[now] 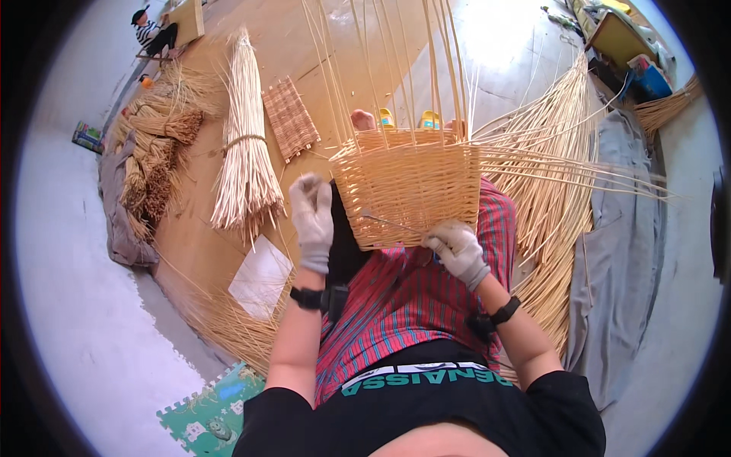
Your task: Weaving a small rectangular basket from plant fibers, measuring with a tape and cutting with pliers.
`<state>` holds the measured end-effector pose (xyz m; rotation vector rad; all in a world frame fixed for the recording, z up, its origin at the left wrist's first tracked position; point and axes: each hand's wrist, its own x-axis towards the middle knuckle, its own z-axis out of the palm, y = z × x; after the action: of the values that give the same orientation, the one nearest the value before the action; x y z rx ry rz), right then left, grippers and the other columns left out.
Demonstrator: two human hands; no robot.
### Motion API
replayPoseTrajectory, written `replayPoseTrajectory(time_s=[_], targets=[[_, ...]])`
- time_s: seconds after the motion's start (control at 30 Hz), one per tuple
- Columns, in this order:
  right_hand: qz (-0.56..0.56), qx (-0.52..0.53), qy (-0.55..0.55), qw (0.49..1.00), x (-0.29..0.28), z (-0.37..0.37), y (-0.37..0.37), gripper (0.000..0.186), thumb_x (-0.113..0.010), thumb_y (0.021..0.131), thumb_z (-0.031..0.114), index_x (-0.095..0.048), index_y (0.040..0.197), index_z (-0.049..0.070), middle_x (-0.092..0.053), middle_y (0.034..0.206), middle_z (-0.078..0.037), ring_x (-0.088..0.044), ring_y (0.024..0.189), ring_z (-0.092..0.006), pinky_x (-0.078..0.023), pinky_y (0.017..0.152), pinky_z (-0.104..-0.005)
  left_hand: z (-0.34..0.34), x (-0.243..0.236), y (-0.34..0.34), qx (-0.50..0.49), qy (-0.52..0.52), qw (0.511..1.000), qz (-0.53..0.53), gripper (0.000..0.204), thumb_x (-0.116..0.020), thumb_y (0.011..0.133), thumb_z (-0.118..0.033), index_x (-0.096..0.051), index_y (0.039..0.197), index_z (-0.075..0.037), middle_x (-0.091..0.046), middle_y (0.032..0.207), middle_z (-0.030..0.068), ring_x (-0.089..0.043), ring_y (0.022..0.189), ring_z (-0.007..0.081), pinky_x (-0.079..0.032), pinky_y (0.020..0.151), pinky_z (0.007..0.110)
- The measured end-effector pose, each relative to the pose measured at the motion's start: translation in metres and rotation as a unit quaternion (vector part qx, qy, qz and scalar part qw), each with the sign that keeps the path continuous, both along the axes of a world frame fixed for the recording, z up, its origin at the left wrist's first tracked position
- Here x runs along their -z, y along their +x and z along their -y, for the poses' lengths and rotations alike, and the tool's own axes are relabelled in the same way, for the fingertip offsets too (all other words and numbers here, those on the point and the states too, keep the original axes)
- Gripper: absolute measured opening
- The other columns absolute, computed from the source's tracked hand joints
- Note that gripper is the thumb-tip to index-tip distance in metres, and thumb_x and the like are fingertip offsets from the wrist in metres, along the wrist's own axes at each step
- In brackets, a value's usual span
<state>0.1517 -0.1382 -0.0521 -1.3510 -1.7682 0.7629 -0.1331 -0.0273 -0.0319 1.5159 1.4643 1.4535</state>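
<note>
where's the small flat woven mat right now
In the head view the woven mat lies on the floor at upper left, between the tied bundle of reeds and the half-woven basket.

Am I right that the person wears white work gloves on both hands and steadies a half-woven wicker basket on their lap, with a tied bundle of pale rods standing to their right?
Not quite: in the head view the tied bundle of pale rods lies to the person's left, not right. The rest holds: the left hand and right hand wear white gloves, and the half-woven wicker basket rests on the lap.
</note>
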Motion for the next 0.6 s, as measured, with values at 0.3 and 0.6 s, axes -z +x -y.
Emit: replayPoseTrajectory(time_s=[0.3,0.6], targets=[[0.04,0.021,-0.047,0.998,0.029,0.025,-0.006,0.019,-0.072,0.094,0.03,-0.08,0.098,0.013,-0.076,0.097,-0.008,-0.069,0.109,-0.0301,-0.052,0.098,-0.0428,-0.024,-0.003,0.031,0.159,-0.066,0.973,0.157,0.034,-0.07,0.104,-0.005,-0.061,0.137,-0.005,-0.072,0.123,0.0094,-0.069,0.112,0.0153,-0.057,0.096,0.03],[0.006,0.069,-0.112,0.991,-0.072,-0.019,0.032,0.013,-0.073,0.101,0.017,-0.079,0.103,0.006,-0.073,0.088,-0.01,-0.07,0.084,-0.0224,-0.056,0.079,-0.0362,-0.026,-0.017,0.024,0.191,-0.096,0.957,0.194,0.045,-0.072,0.099,0.002,-0.059,0.142,-0.002,-0.071,0.129,0.0127,-0.068,0.118,0.0197,-0.057,0.101,0.034]])
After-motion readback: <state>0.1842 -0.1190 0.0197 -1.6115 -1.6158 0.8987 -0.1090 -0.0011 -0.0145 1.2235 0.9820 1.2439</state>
